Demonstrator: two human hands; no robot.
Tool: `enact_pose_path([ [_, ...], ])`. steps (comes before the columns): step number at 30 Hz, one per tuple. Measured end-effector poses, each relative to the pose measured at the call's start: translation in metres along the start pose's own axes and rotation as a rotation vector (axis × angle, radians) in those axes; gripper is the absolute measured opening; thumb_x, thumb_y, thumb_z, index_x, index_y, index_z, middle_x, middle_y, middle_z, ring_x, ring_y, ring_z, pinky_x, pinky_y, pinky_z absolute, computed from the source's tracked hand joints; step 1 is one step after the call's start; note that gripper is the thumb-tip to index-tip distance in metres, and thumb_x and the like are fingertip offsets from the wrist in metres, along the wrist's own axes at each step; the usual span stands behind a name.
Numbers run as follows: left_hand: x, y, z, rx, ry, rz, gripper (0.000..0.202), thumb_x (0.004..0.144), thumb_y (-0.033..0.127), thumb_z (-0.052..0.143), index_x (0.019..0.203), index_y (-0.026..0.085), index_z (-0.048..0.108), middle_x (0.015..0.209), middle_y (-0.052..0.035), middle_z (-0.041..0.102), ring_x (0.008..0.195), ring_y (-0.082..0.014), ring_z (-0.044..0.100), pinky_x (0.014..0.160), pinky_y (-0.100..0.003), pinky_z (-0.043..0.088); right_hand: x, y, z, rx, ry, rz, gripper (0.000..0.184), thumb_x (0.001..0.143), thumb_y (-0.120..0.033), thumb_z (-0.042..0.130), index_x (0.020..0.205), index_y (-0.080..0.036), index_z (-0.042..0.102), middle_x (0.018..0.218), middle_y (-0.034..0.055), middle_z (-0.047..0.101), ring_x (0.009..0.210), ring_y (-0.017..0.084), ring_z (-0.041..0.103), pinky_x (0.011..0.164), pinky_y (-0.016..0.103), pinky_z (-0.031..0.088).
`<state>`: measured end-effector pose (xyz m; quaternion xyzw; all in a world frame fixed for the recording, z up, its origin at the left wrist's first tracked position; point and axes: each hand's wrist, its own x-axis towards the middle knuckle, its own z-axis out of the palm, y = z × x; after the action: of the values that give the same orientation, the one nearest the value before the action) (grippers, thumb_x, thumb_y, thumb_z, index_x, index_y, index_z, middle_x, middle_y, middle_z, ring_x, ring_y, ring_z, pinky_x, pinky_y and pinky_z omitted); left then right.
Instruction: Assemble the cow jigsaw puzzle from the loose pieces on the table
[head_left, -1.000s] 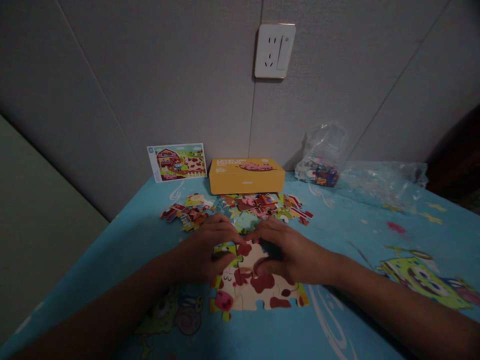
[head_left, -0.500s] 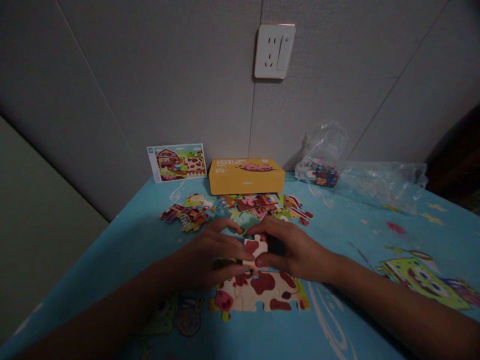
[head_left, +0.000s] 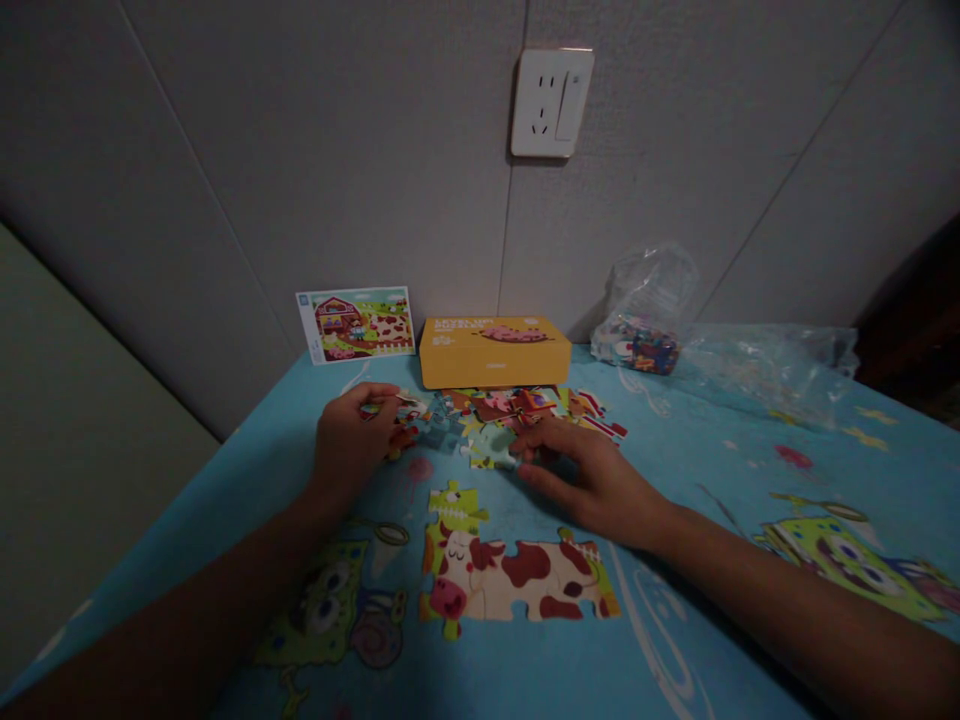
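My left hand [head_left: 351, 432] is over the left part of the loose pile, its fingertips closed on a pale puzzle piece [head_left: 406, 400], mostly hidden. My right hand [head_left: 581, 475] rests at the pile's front, its thumb and forefinger apart beside a light green puzzle piece [head_left: 491, 446]; its other fingers are partly hidden. Nearer to me lies a joined puzzle section [head_left: 517, 580] showing a brown-and-white cow with a pink muzzle. A green puzzle piece with a fence [head_left: 454, 506] adjoins its upper left corner. Several loose puzzle pieces [head_left: 517, 402] lie heaped between my hands and the box.
A yellow puzzle box [head_left: 495, 362] stands against the wall, with a farm picture card [head_left: 364, 325] leaning to its left. To the right lie a clear bag of pieces [head_left: 641, 335] and an empty plastic wrapper [head_left: 772, 370]. A blue cartoon-print cloth [head_left: 720, 640] covers the table.
Both hands have parted from above the cow section, where they held a brown-and-white piece. My left hand moved up and left to the pile; my right moved slightly away, uncovering the green fence piece.
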<state>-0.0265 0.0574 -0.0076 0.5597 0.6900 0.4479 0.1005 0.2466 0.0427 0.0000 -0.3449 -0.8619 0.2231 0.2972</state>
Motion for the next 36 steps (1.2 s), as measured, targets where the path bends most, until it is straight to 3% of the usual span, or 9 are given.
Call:
enact_pose_path([
  [4,0.002,-0.008,0.004,0.085,-0.023,0.050,0.024,0.076,0.025,0.055,0.090,0.017,0.072,0.099,-0.0066,0.074,0.084,-0.0225,0.069,0.079,-0.034,0.055,-0.002,0.002,-0.001,-0.059,0.014,-0.025,0.017,0.091,-0.028,0.055,0.099,-0.017,0.066,0.094,0.0084,0.065,0.089,0.021,0.058,0.081,0.038,0.047],
  [8,-0.003,-0.007,0.005,0.182,0.003,0.110,0.023,0.073,0.021,0.057,0.089,0.019,0.073,0.105,-0.0098,0.070,0.102,-0.0299,0.062,0.097,-0.048,0.045,0.001,0.006,0.001,-0.240,0.057,-0.098,0.022,0.093,-0.032,0.054,0.103,-0.019,0.068,0.108,0.0115,0.064,0.105,0.026,0.055,0.093,0.046,0.044],
  [12,-0.013,0.001,0.007,0.364,0.048,0.309,0.021,0.071,0.017,0.060,0.085,0.024,0.074,0.111,-0.0100,0.062,0.112,-0.0344,0.051,0.097,-0.054,0.041,0.010,0.008,0.007,-0.477,-0.030,-0.071,0.037,0.096,-0.046,0.047,0.119,-0.024,0.067,0.138,0.0136,0.052,0.133,0.037,0.036,0.104,0.061,0.031],
  [15,-0.018,0.005,0.009,0.424,0.029,0.389,0.022,0.071,0.013,0.061,0.081,0.025,0.076,0.119,-0.0101,0.057,0.114,-0.0358,0.046,0.094,-0.054,0.041,0.013,0.011,0.010,-0.569,-0.116,-0.034,0.046,0.100,-0.049,0.036,0.137,-0.030,0.054,0.151,0.0118,0.041,0.142,0.040,0.024,0.107,0.071,0.019],
  [20,-0.016,0.003,0.009,0.458,-0.021,0.354,0.023,0.072,0.015,0.061,0.085,0.025,0.077,0.121,-0.0101,0.058,0.115,-0.0369,0.044,0.095,-0.056,0.039,0.012,0.014,0.011,-0.596,-0.178,-0.011,0.058,0.101,-0.053,0.028,0.146,-0.019,0.043,0.151,0.0140,0.042,0.145,0.041,0.020,0.110,0.074,0.007],
  [24,-0.014,0.004,0.005,0.387,-0.104,0.476,0.019,0.074,0.018,0.061,0.087,0.022,0.075,0.111,-0.0093,0.065,0.108,-0.0340,0.046,0.094,-0.053,0.038,0.012,0.013,0.010,-0.569,-0.159,0.006,0.064,0.099,-0.056,0.031,0.146,-0.013,0.041,0.151,0.0151,0.043,0.144,0.042,0.022,0.111,0.074,0.008],
  [27,-0.017,0.005,0.005,0.362,-0.233,0.548,0.021,0.075,0.024,0.063,0.093,0.021,0.073,0.096,-0.0083,0.068,0.103,-0.0331,0.046,0.090,-0.051,0.038,0.012,0.012,0.009,-0.554,-0.144,0.020,0.063,0.099,-0.057,0.032,0.142,-0.014,0.045,0.149,0.0145,0.046,0.143,0.043,0.023,0.110,0.075,0.009],
  [29,-0.019,0.004,0.005,0.377,-0.286,0.547,0.027,0.074,0.027,0.065,0.098,0.021,0.073,0.100,-0.0085,0.068,0.104,-0.0342,0.045,0.090,-0.052,0.037,0.012,0.013,0.009,-0.555,-0.138,0.019,0.060,0.098,-0.057,0.033,0.137,-0.015,0.051,0.146,0.0138,0.048,0.143,0.042,0.023,0.111,0.075,0.009],
  [36,-0.021,0.003,0.006,0.402,-0.328,0.525,0.030,0.075,0.033,0.066,0.103,0.023,0.073,0.104,-0.0081,0.067,0.105,-0.0331,0.047,0.094,-0.052,0.036,0.013,0.013,0.006,-0.559,-0.123,0.001,0.052,0.098,-0.055,0.039,0.134,-0.020,0.054,0.137,0.0115,0.055,0.139,0.039,0.029,0.111,0.070,0.013],
])
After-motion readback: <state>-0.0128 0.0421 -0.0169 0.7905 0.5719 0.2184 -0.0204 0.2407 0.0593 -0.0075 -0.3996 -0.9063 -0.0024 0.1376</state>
